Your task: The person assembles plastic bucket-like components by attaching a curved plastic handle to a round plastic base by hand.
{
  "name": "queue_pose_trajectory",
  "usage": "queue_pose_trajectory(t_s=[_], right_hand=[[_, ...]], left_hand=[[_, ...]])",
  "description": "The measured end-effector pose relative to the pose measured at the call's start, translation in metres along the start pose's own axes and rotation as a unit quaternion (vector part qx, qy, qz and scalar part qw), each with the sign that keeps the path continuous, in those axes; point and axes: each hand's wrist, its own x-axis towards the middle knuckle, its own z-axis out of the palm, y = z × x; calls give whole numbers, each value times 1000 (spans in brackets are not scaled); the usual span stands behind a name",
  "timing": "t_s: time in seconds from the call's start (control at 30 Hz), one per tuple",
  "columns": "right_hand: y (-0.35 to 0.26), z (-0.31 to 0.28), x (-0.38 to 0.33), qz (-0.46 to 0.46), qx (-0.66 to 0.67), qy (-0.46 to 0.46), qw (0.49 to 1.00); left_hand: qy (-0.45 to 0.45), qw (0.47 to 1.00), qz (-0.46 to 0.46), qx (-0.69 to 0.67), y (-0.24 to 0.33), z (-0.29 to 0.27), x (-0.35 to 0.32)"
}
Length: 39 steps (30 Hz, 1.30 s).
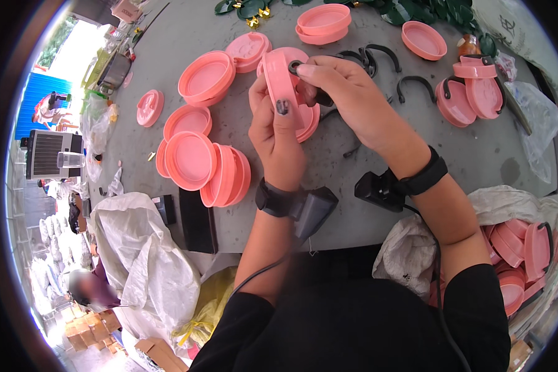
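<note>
My left hand [279,139] is closed around a round pink plastic case [279,74], held up on its edge above the table. A dark mark shows on the thumb. Against the case's side my right hand [344,87] pinches a black handle [295,66], whose ringed end shows beside the case. Most of that handle is hidden by the fingers. Below and behind the held case lies another pink piece [308,121]. Loose curved black handles [409,87] lie to the right of my right hand.
Pink round dishes are stacked at left [192,161] and farther back [208,77]. Pink cases with black handles [468,96] lie at right. An open sack [409,254] at lower right holds several more. Green leaves [403,12] line the far edge of the grey table [353,211].
</note>
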Motion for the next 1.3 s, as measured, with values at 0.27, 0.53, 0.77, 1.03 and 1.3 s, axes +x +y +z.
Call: queue_pose_trajectory(t_s=[0.27, 0.53, 0.77, 1.03, 1.3], right_hand=[[-14, 1, -4, 35, -101, -8, 994], [-7, 2, -2, 24, -56, 46, 997], [-44, -1, -7, 58, -138, -11, 989], [-40, 9, -15, -43, -210, -55, 975], [-69, -2, -13, -43, -249, 133, 959]], left_hand=[[11, 948, -168, -269, 10, 5, 1], [-67, 973, -144, -169, 6, 3, -2], [-29, 941, -179, -286, 20, 6, 1], [2, 896, -243, -372, 17, -8, 7], [-12, 791, -254, -556, 18, -14, 12]])
